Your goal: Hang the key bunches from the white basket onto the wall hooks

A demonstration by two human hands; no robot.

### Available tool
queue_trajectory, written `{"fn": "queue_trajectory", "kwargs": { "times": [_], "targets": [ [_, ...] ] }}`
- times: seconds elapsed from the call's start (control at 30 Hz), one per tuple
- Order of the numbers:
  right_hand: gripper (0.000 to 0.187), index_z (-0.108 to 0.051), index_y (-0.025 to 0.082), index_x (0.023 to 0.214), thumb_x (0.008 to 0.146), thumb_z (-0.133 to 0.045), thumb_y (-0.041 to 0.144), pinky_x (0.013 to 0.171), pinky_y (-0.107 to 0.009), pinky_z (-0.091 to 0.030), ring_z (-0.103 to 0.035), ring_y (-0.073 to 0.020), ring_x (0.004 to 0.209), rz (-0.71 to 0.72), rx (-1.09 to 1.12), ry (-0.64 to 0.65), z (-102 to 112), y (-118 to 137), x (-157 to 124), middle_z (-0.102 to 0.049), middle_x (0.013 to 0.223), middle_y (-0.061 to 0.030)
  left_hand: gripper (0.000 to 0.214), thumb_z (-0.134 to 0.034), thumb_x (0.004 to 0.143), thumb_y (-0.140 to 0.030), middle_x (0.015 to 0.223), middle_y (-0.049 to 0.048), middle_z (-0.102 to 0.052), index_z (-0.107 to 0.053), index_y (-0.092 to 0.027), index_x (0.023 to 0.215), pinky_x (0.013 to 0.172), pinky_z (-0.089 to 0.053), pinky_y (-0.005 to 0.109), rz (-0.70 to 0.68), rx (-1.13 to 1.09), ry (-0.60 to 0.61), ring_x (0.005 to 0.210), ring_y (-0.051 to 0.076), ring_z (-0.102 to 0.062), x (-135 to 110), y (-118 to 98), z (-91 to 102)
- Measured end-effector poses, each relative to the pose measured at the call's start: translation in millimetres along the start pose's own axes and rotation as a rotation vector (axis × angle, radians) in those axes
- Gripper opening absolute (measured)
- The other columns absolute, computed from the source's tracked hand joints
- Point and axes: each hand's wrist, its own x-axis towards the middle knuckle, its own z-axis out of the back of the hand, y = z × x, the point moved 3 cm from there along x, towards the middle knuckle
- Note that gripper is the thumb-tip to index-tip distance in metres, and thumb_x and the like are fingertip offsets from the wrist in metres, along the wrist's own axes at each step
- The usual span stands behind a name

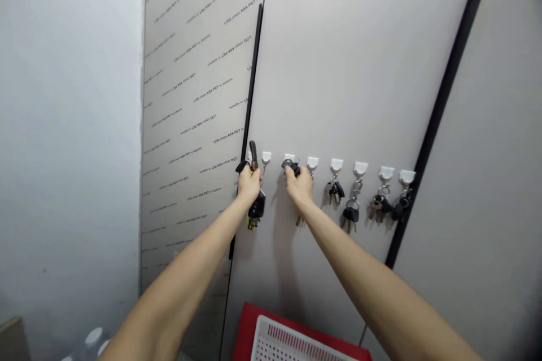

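Observation:
A row of several white hooks (336, 165) is fixed across a pale cabinet door, most with key bunches hanging from them. My left hand (249, 185) is closed around a bunch of keys (253, 152) with a dark strap or fob, up at the leftmost hook. Just right of that hand, another bunch with a black fob (257, 205) hangs below the second hook (266, 157). At the third hook (289, 157), my right hand (300, 181) pinches black-headed keys (290, 166). My fingers partly hide both bunches, and whether their rings sit on the hooks I cannot tell.
Farther right hang more key bunches (351, 214). Long black handles (438, 118) edge the doors. Below stands a white perforated basket (296, 341) on a red surface (245, 327). White-capped bottles (94, 337) are at the lower left, beside a white wall (68, 124).

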Motion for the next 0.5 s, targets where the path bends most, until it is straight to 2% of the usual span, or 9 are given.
{"fn": "queue_trajectory", "kwargs": {
  "times": [0.07, 0.1, 0.17, 0.2, 0.23, 0.3, 0.37, 0.43, 0.5],
  "targets": [
    [0.032, -0.048, 0.014, 0.071, 0.064, -0.033, 0.042, 0.051, -0.024, -0.034, -0.046, -0.0136, 0.055, 0.075, 0.036, 0.011, 9.4, 10.9, 5.1, -0.053, 0.063, -0.0054, 0.006, -0.036, 0.066, -0.019, 0.047, -0.0058, -0.038, -0.036, -0.015, 0.061, 0.039, -0.028, 0.015, -0.049, -0.096, 0.024, 0.037, 0.003, -0.034, 3.7, -29.8, 1.5],
    [0.031, -0.047, 0.014, 0.070, 0.064, -0.034, 0.041, 0.050, -0.023, -0.034, -0.045, -0.0125, 0.054, 0.125, 0.059, 0.064, 13.5, 15.8, 4.9, -0.052, 0.062, -0.0040, 0.006, -0.036, 0.066, -0.019, 0.047, -0.0060, -0.038, -0.036, -0.015, 0.061, 0.039, -0.027, 0.015, -0.069, -0.124, 0.059, 0.036, 0.003, -0.033, 2.6, -42.9, 1.3],
    [0.027, -0.047, 0.014, 0.067, 0.064, -0.037, 0.039, 0.048, -0.022, -0.033, -0.043, -0.0106, 0.050, 0.232, 0.094, 0.244, 21.8, 21.0, -4.6, -0.050, 0.057, -0.0011, 0.006, -0.036, 0.066, -0.019, 0.047, -0.0059, -0.037, -0.036, -0.015, 0.061, 0.039, -0.027, 0.015, -0.095, -0.111, 0.165, 0.037, 0.003, -0.033, -8.9, -59.2, -0.1],
    [0.025, -0.047, 0.014, 0.066, 0.064, -0.038, 0.037, 0.048, -0.021, -0.033, -0.043, -0.0099, 0.049, 0.277, 0.102, 0.348, 26.5, 19.6, -14.4, -0.049, 0.055, -0.0001, 0.006, -0.037, 0.066, -0.019, 0.047, -0.0056, -0.038, -0.037, -0.015, 0.061, 0.040, -0.028, 0.015, -0.106, -0.066, 0.233, 0.038, 0.003, -0.034, -20.1, -60.7, -1.2],
    [0.023, -0.047, 0.014, 0.066, 0.064, -0.038, 0.036, 0.047, -0.021, -0.033, -0.042, -0.0096, 0.049, 0.306, 0.101, 0.450, 31.8, 14.7, -27.5, -0.049, 0.054, 0.0006, 0.007, -0.038, 0.066, -0.020, 0.048, -0.0051, -0.039, -0.038, -0.015, 0.062, 0.042, -0.029, 0.016, -0.116, -0.005, 0.305, 0.040, 0.004, -0.035, -34.8, -57.3, -2.2],
    [0.022, -0.048, 0.015, 0.068, 0.065, -0.038, 0.034, 0.048, -0.022, -0.035, -0.044, -0.0101, 0.050, 0.285, 0.087, 0.607, 43.0, -6.6, -60.1, -0.050, 0.055, 0.0005, 0.009, -0.039, 0.066, -0.023, 0.054, -0.0031, -0.043, -0.041, -0.014, 0.064, 0.047, -0.031, 0.017, -0.143, 0.140, 0.451, 0.048, 0.006, -0.039, -73.5, -37.2, -3.5],
    [0.023, -0.050, 0.014, 0.074, 0.066, -0.038, 0.032, 0.054, -0.024, -0.037, -0.047, -0.0120, 0.056, 0.215, 0.089, 0.745, 52.0, -37.7, -97.9, -0.053, 0.061, -0.0014, 0.011, -0.035, 0.068, -0.022, 0.064, -0.0007, -0.048, -0.044, -0.015, 0.070, 0.053, -0.033, 0.018, -0.165, 0.251, 0.584, 0.058, 0.008, -0.043, -118.9, -6.3, -3.7],
    [0.024, -0.050, 0.015, 0.084, 0.065, -0.039, 0.026, 0.065, -0.025, -0.037, -0.049, -0.0135, 0.069, 0.166, 0.127, 0.903, 57.0, -69.8, -136.7, -0.056, 0.076, -0.0037, 0.014, -0.033, 0.069, -0.021, 0.065, 0.0007, -0.050, -0.045, -0.015, 0.074, 0.055, -0.034, 0.020, -0.107, 0.405, 0.737, 0.061, 0.010, -0.044, -163.0, 27.2, -4.0],
    [0.027, -0.051, 0.015, 0.087, 0.063, -0.040, 0.021, 0.071, -0.025, -0.036, -0.049, -0.0147, 0.076, 0.108, 0.130, 0.987, 59.6, -98.6, -169.4, -0.056, 0.084, -0.0045, 0.017, -0.033, 0.069, -0.021, 0.068, 0.0021, -0.053, -0.045, -0.016, 0.079, 0.055, -0.035, 0.020, -0.077, 0.555, 0.885, 0.062, 0.012, -0.047, -198.9, 51.0, -5.7]
  ]
}}
